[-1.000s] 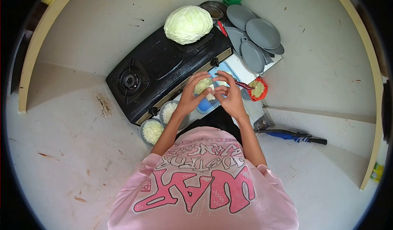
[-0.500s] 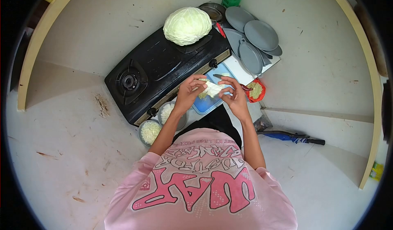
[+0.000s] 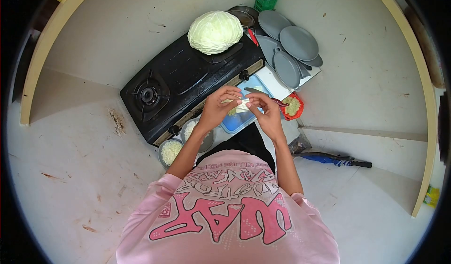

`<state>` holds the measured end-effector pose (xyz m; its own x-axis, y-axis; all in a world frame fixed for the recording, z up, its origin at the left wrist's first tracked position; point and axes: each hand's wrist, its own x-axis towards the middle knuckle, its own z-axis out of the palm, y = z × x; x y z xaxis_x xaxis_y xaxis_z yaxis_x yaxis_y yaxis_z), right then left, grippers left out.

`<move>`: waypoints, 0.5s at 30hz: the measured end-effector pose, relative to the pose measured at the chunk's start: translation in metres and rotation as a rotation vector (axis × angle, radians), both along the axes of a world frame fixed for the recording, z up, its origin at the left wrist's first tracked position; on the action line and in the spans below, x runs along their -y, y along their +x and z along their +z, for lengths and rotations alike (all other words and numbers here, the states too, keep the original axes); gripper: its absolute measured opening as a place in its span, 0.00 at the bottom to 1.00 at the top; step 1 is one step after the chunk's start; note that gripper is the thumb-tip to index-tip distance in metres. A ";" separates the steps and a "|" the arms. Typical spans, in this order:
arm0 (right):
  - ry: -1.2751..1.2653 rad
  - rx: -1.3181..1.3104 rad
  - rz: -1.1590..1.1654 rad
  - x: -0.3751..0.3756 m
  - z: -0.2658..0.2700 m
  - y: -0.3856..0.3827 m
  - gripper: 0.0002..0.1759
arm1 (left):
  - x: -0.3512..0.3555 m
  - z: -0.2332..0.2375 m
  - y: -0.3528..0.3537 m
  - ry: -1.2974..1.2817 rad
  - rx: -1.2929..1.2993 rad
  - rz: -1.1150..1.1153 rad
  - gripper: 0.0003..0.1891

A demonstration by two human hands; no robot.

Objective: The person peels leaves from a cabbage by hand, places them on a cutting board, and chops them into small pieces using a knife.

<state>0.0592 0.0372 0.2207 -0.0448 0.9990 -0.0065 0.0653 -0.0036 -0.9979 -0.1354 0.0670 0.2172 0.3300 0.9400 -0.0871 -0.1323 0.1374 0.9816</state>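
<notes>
Over a blue tray (image 3: 236, 122), my left hand (image 3: 219, 108) and my right hand (image 3: 268, 115) pinch a pale cabbage leaf piece (image 3: 243, 107) between them, fingertips close together. Most of the piece is covered by my fingers. Just behind the right fingers lies a knife (image 3: 279, 102) with a dark red handle; its blade points left across the tray. Some shredded greenish bits (image 3: 233, 111) lie on the tray below the left fingers. A red container (image 3: 301, 109) with shredded pale green stuff stands right of my right hand.
A whole cabbage (image 3: 215, 32) rests on a black two-burner stove (image 3: 185, 69). Grey plates (image 3: 299, 43) and a green utensil basket (image 3: 266, 2) stand at the back right. Bowls of chopped white vegetable (image 3: 171, 152) sit by my left forearm. A folded blue umbrella (image 3: 329, 158) lies right.
My hands have come closer together, and the leaf piece, broadly visible before, is now mostly hidden behind the fingers. The knife stays behind the right hand.
</notes>
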 end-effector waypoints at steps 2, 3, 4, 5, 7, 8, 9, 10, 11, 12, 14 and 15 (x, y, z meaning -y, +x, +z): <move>0.007 0.016 -0.011 0.003 0.001 -0.001 0.10 | 0.001 -0.004 0.000 0.003 0.036 0.005 0.17; 0.010 0.023 -0.018 0.003 0.001 -0.001 0.10 | 0.001 -0.004 0.000 0.001 0.056 0.004 0.16; 0.044 0.032 -0.025 0.003 0.000 -0.001 0.09 | 0.002 -0.003 0.000 -0.001 0.076 0.003 0.16; 0.078 0.041 -0.032 0.003 -0.001 -0.001 0.09 | 0.002 -0.003 0.001 -0.002 0.096 0.001 0.16; 0.114 0.056 -0.053 0.003 -0.003 -0.001 0.09 | 0.002 -0.009 0.001 0.030 0.132 0.014 0.14; 0.116 0.059 -0.065 0.004 -0.003 -0.001 0.08 | 0.002 -0.012 0.000 0.046 0.149 0.022 0.13; 0.118 0.063 -0.077 0.004 -0.003 -0.001 0.08 | 0.001 -0.014 0.000 0.066 0.127 0.018 0.11; 0.116 0.079 -0.062 0.004 -0.003 -0.001 0.09 | 0.001 -0.016 -0.001 0.086 0.105 0.014 0.10; 0.113 0.096 -0.047 0.004 -0.003 0.000 0.09 | 0.000 -0.017 -0.002 0.107 0.084 0.010 0.09; 0.110 0.112 -0.033 0.004 -0.003 0.000 0.10 | 0.000 -0.018 -0.003 0.133 0.055 0.017 0.09; 0.118 0.107 -0.065 0.004 -0.002 -0.003 0.08 | 0.000 -0.020 -0.002 0.184 -0.002 0.030 0.08; 0.122 0.104 -0.081 0.003 -0.001 -0.004 0.07 | 0.000 -0.018 -0.002 0.176 0.002 0.032 0.09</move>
<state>0.0551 0.0338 0.2199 0.0308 0.9929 0.1146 0.1728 0.1076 -0.9791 -0.1373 0.0669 0.1987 0.2997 0.9506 0.0804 -0.1354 -0.0410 0.9899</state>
